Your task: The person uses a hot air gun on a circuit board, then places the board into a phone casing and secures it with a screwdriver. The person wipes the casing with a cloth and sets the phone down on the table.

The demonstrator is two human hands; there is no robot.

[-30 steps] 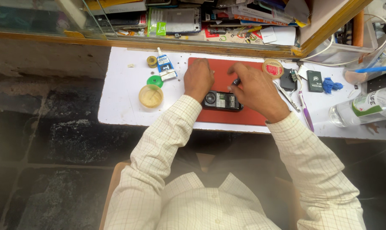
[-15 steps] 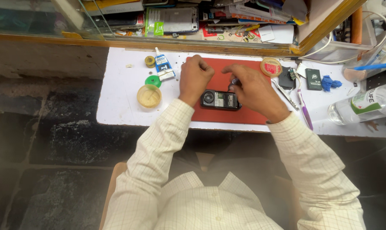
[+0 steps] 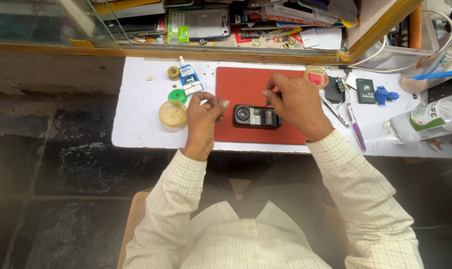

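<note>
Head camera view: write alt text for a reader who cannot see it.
Seen from above, a person's right hand rests at the end of a small opened black phone on a red mat. The left hand is loosely curled just left of it, on a white table scattered with a glue tube, lids and tools.

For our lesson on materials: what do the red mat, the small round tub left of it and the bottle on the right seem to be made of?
Red mat: probably rubber or silicone, matte, flat, no glare.
Round tub: looks like translucent yellowish plastic, slightly glossy.
Bottle: clear plastic, likely; see-through with bright highlights, lying on its side.
</note>
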